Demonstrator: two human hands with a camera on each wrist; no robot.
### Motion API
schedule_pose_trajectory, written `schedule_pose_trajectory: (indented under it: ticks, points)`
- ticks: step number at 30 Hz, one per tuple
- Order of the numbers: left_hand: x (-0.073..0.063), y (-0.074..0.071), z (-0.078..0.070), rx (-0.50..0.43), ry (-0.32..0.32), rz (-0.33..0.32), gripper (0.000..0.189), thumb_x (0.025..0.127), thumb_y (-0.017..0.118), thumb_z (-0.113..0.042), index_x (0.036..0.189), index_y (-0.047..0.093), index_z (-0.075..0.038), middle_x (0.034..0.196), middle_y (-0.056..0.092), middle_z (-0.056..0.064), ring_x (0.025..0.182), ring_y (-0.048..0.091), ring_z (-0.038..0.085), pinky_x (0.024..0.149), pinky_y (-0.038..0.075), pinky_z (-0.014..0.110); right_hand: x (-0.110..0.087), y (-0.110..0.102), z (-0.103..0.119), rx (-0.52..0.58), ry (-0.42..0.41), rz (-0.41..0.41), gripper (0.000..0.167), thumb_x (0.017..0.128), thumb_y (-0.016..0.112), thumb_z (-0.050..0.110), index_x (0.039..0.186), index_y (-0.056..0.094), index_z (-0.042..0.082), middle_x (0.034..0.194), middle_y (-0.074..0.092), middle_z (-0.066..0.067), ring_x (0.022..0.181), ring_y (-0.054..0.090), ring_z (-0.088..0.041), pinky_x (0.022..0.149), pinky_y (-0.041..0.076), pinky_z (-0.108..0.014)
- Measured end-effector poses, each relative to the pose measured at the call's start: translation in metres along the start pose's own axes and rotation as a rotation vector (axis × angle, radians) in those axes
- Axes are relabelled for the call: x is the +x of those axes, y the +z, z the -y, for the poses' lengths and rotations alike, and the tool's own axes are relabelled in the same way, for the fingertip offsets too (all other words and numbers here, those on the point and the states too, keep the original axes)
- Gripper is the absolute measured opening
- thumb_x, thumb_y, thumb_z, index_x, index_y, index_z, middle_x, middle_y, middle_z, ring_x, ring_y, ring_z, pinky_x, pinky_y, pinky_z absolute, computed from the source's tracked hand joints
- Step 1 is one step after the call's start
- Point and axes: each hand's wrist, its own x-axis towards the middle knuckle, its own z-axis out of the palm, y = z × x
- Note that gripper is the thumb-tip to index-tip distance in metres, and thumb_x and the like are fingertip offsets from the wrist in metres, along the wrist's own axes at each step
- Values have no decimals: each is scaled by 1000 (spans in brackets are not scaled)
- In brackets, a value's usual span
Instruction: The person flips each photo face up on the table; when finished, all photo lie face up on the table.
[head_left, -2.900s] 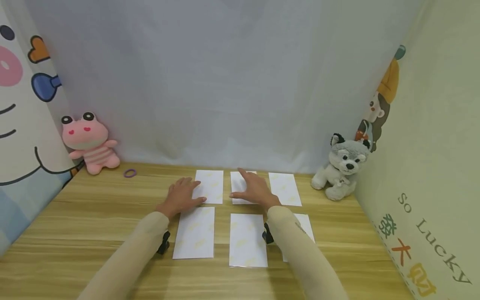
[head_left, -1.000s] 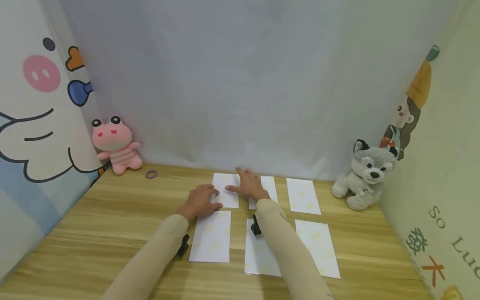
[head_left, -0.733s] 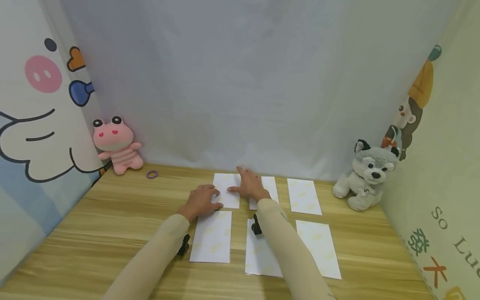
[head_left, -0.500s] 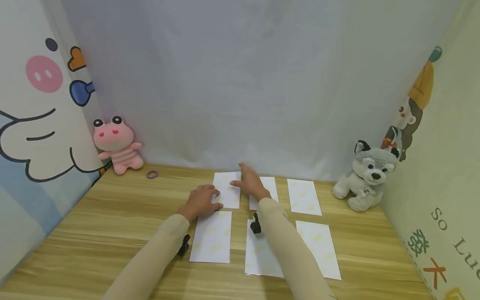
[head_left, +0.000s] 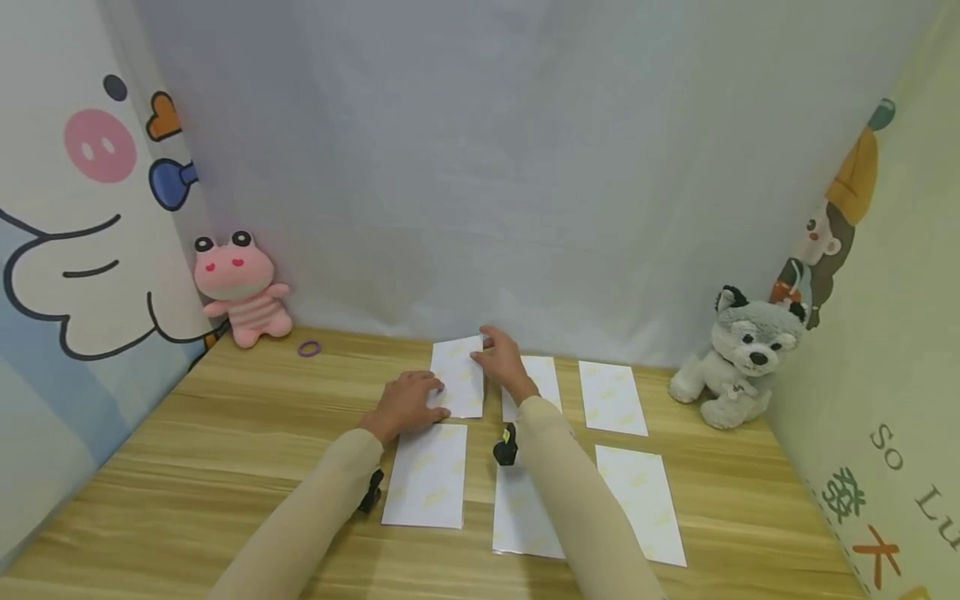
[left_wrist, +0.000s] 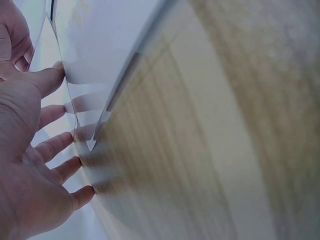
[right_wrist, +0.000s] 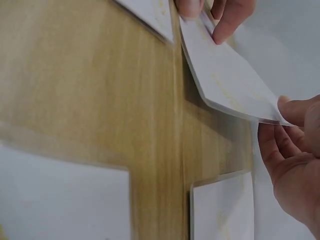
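My right hand [head_left: 504,364] pinches the far right corner of a white card [head_left: 457,379] with pale yellow marks, in the back row at left. The right wrist view shows the thumb above and fingers below the card [right_wrist: 230,80], whose edge is raised off the table with a shadow under it. My left hand [head_left: 407,402] lies at the card's left side, fingers spread, thumb and fingertips touching it and the wood. In the left wrist view, the left hand's [left_wrist: 35,140] fingertips reflect in the glossy surface.
Similar white cards lie about: a front left card [head_left: 425,477], a back right card [head_left: 612,397], a front right card [head_left: 643,504], and others partly under the right arm. A purple ring [head_left: 309,348], a pink plush toy [head_left: 243,292] and a grey plush dog [head_left: 742,358] stand near the back curtain.
My right hand has moved from over the back middle card to the back left card, and now lifts that card's far right corner. The left hand stays by its left edge.
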Motion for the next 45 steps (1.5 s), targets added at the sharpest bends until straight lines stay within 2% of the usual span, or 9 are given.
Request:
schedule_pose_trajectory:
  ticks: [4, 8, 12, 21, 25, 28, 34, 38, 45]
  points:
    - [1, 0, -2, 4, -1, 0, 49, 90, 73, -37, 129, 65, -7, 146, 53, 17, 137, 45, 41, 106, 38, 64, 0, -2, -2, -3, -14, -18, 56, 90, 70, 5, 143, 51, 4, 112, 67, -20, 101, 64, -29, 85, 54, -36]
    - [1, -1, -4, -1, -5, 9, 49, 90, 73, -36, 129, 65, -7, 147, 53, 17, 137, 44, 42, 106, 38, 63, -2, -3, -4, 47, -24, -33, 56, 88, 71, 2, 141, 53, 3, 89, 66, -12, 76, 55, -17, 66, 47, -26]
    - [-1, -2, -5, -14, -10, 24, 48, 91, 72, -36, 129, 64, -7, 147, 52, 17, 138, 44, 41, 108, 37, 63, -4, -4, -5, 111, 0, -30, 55, 88, 71, -1, 140, 53, 4, 82, 63, -7, 68, 51, -11, 58, 43, -20]
    - [-2, -7, -7, -37, 7, 28, 44, 90, 73, -29, 125, 64, -4, 144, 55, 19, 134, 49, 41, 108, 40, 59, -4, -3, -2, 181, 2, -32, 53, 89, 70, -2, 139, 54, 5, 83, 63, -8, 66, 54, -10, 59, 46, -21]
    - [-1, -10, -6, -61, 46, 3, 42, 91, 72, -26, 123, 64, -1, 140, 57, 23, 130, 52, 42, 109, 41, 55, -7, -7, 5, 211, 1, -24, 53, 90, 69, -1, 141, 52, 5, 82, 62, -6, 67, 56, -10, 63, 50, -24]
    - [-1, -12, -4, -67, 100, -34, 42, 92, 70, -27, 123, 64, 2, 139, 57, 25, 129, 53, 43, 110, 41, 53, -10, -14, 10, 275, 3, -20, 54, 91, 67, -2, 142, 51, 3, 76, 58, -2, 66, 56, -11, 67, 54, -29]
    - [-3, -21, -7, -120, 179, -41, 55, 92, 70, -37, 131, 61, 1, 146, 50, 27, 135, 47, 45, 113, 37, 56, -12, -27, 14, 411, 42, -18, 56, 92, 66, -2, 144, 48, 3, 75, 58, 0, 66, 57, -10, 77, 57, -37]
    - [-5, -25, -12, -149, 200, -40, 68, 87, 75, -42, 140, 55, -3, 149, 47, 26, 137, 45, 44, 112, 37, 58, -10, -31, 16, 504, 78, -22, 56, 92, 65, -4, 144, 47, 2, 80, 60, -1, 66, 59, -10, 72, 56, -29]
    - [-6, -21, -17, -182, 239, -139, 82, 78, 84, -42, 145, 49, -7, 139, 53, 22, 124, 53, 38, 101, 47, 55, -10, -38, 24, 629, 142, -11, 56, 90, 64, -7, 143, 45, -1, 81, 64, -4, 67, 63, -11, 68, 55, -24]
